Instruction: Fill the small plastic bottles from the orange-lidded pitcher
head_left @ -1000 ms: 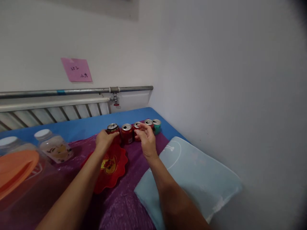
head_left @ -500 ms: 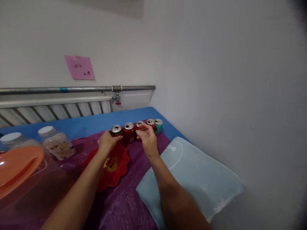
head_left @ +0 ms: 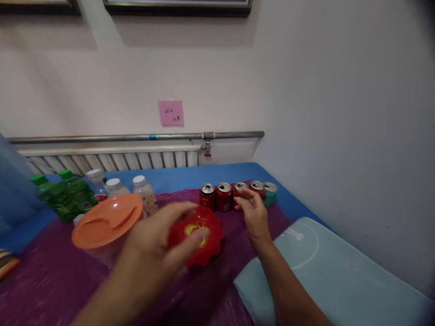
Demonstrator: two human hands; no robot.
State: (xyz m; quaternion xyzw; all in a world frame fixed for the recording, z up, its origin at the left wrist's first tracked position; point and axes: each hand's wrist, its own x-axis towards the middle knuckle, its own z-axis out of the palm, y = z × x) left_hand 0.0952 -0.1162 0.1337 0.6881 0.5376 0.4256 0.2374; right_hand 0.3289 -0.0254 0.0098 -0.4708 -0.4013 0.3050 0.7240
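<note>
Several opened drink cans stand upright in a row: a dark red-and-black can (head_left: 207,198) at the left, a red can (head_left: 224,198) beside it, more red cans and a teal can (head_left: 270,195) at the right end. My right hand (head_left: 254,215) is at the third can, fingers curved and apart in front of it; whether it touches the can is unclear. My left hand (head_left: 154,244), blurred and close to the camera, is open and holds nothing. It hangs over the left part of a red scalloped plate (head_left: 212,235) with yellow print.
Left of the plate is a clear container with an orange lid (head_left: 108,219). Behind it stand white-capped bottles (head_left: 147,194) and green bottles (head_left: 66,192). Purple plastic sheeting (head_left: 217,290) covers the blue surface. A pale blue pillow (head_left: 340,262) lies at right, near the wall.
My left hand has pulled back from the leftmost can toward the camera and opened. My right hand stays by the third can. The view has swung left and up, showing the green bottles.
</note>
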